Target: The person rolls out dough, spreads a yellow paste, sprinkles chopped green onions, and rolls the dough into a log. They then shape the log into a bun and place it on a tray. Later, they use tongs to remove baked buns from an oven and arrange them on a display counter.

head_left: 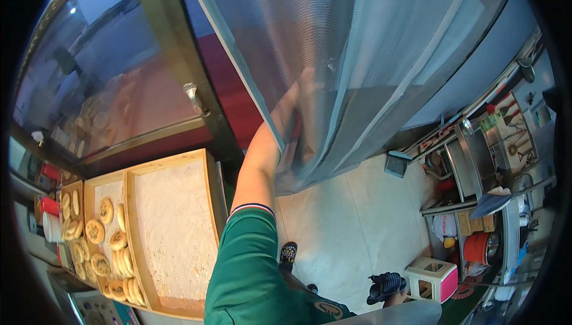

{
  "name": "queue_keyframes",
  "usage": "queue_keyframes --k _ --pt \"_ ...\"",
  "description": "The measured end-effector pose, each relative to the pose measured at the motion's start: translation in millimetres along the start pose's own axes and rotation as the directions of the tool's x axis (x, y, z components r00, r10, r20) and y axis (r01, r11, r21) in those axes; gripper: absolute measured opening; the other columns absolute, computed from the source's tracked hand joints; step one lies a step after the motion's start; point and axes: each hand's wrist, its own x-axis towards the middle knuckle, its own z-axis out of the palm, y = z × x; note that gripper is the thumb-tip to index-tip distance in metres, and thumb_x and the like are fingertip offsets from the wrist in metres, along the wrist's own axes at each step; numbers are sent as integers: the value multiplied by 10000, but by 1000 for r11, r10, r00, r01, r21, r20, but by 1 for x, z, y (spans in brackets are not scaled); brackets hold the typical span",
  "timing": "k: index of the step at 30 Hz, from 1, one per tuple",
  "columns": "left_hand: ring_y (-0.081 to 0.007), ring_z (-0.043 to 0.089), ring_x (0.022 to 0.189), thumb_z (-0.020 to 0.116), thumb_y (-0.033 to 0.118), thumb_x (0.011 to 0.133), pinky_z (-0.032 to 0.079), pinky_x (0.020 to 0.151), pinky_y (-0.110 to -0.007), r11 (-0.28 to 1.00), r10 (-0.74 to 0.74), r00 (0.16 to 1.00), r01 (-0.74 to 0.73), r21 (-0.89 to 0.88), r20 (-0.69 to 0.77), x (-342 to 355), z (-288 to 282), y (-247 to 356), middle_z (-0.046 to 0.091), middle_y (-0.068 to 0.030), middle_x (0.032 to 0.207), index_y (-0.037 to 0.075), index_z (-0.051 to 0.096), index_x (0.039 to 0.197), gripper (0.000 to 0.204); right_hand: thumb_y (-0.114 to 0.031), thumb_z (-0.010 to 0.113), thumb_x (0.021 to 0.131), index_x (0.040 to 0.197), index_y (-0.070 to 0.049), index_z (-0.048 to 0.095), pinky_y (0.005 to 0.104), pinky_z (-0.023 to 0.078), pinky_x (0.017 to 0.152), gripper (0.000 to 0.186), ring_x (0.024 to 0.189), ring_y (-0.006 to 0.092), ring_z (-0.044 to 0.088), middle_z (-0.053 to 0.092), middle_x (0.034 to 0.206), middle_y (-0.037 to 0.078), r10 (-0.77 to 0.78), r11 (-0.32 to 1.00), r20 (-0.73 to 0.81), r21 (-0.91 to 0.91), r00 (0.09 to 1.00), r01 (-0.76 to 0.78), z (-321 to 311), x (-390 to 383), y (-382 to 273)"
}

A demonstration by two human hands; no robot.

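My left arm, in a short green sleeve, reaches forward past the edge of a grey-blue mesh door curtain (381,80). Through the mesh, my left hand (307,83) shows only as a blur, so I cannot make out its fingers or whether it grips the curtain. The curtain hangs in folds over my forearm. Low on the right, a black ridged thing (384,287) has a bit of skin beside it. Whether that is my right hand or a foot, I cannot tell. A grey rounded edge (393,313) covers part of that area.
Wooden trays (208,206) on the left hold several round flatbreads (95,231). Behind them stands a framed glass door with a metal handle (192,95). On the right are a white stool with a pink side (430,280), a red pot (476,247) and metal shelving (471,158).
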Motion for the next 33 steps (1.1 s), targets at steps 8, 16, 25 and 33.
queue_keyframes --k 8,16,25,33 --pt "-273 672 1080 620 61 939 575 848 -403 933 43 814 175 315 -579 -152 -103 -32 680 -153 1180 35 462 1439 526 -66 547 980 1015 -34 619 343 537 833 86 902 162 650 680 994 65 152 986 200 42 968 -163 -13 6 22" --pt "-136 639 778 522 269 1010 545 672 -266 790 -190 553 -405 -461 -811 -462 45 -1 665 -50 942 84 604 1037 205 -225 402 1057 1362 3 522 518 446 1086 399 1255 320 576 595 1357 154 399 707 640 241 657 -665 -27 -29 39" --pt "-292 685 987 364 532 1049 505 993 -448 -17 8 1000 9 -1000 9 -644 432 -11 694 -174 1124 -27 514 1364 659 -493 328 1075 1461 -96 449 420 414 1106 567 1277 230 548 569 1383 65 209 560 939 115 275 -820 5 -179 49" --pt "-183 685 791 496 535 1019 580 782 -362 790 -493 740 161 -591 -458 -833 402 -42 709 -47 928 121 631 1159 458 -276 469 1074 1335 -39 586 285 533 854 371 979 139 651 682 1111 67 230 874 973 -207 -3 -440 30 -292 77"
